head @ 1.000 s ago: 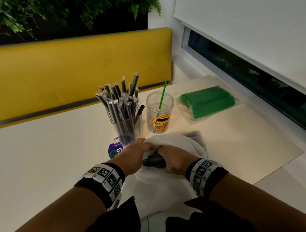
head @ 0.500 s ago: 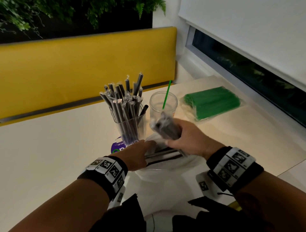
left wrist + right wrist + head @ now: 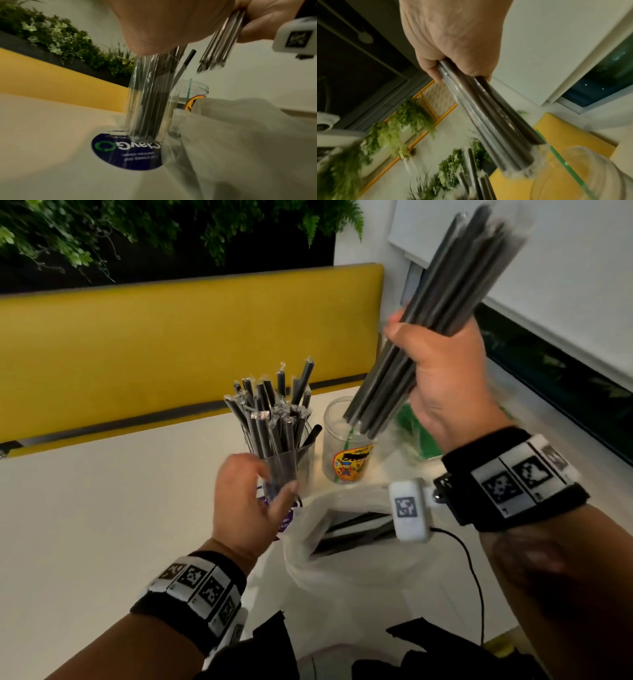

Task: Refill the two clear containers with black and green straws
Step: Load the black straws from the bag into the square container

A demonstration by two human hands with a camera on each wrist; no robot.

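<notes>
My right hand (image 3: 442,371) grips a bundle of wrapped black straws (image 3: 435,313), raised steeply above the table; the same bundle (image 3: 494,124) shows in the right wrist view. Its lower ends hang over the second clear container (image 3: 347,455), which has a colourful label and one green straw (image 3: 349,440). The first clear container (image 3: 286,470) stands left of it, packed with wrapped black straws (image 3: 274,412). My left hand (image 3: 250,501) hovers beside that container with relaxed fingers, holding nothing. A white plastic bag (image 3: 342,542) lies open in front with more black straws (image 3: 359,530) inside.
A packet of green straws (image 3: 416,436) lies on the table behind my right hand, mostly hidden. A round purple sticker (image 3: 126,151) sits under the first container. A yellow bench back (image 3: 171,350) runs along the far table edge. A window is at right.
My right hand drew a bundle of black straws out of the bag and lifted it high over the containers. My left hand let go of the bag and moved up beside the first container.
</notes>
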